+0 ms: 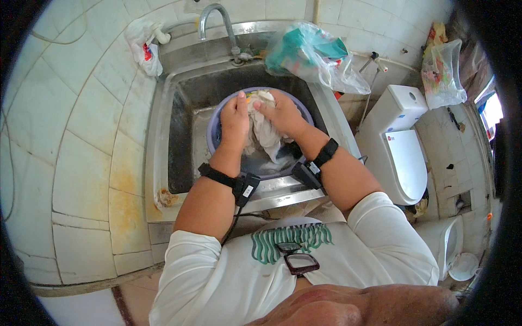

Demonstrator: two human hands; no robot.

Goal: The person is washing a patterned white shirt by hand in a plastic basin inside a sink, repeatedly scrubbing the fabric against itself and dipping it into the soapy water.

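A wet, off-white cloth [265,127] is bunched between my two hands, its lower end hanging into a purple basin [213,122]. The basin stands in a metal sink [182,157] and holds some water. My left hand [236,119] is closed at the cloth's left side, thumb up. On the other side my right hand [283,113] grips the cloth, its thumb pressed against the front. The fingertips of both hands are hidden behind the cloth and the hands themselves. Each forearm wears a black strap with a small black box.
A curved faucet [217,22] rises behind the basin. Clear and green plastic bags [315,57] lie on the sink's back right corner. A white bag [145,49] hangs on the left wall. To the right stands a white toilet [405,157], with another hanging bag [443,76] above it.
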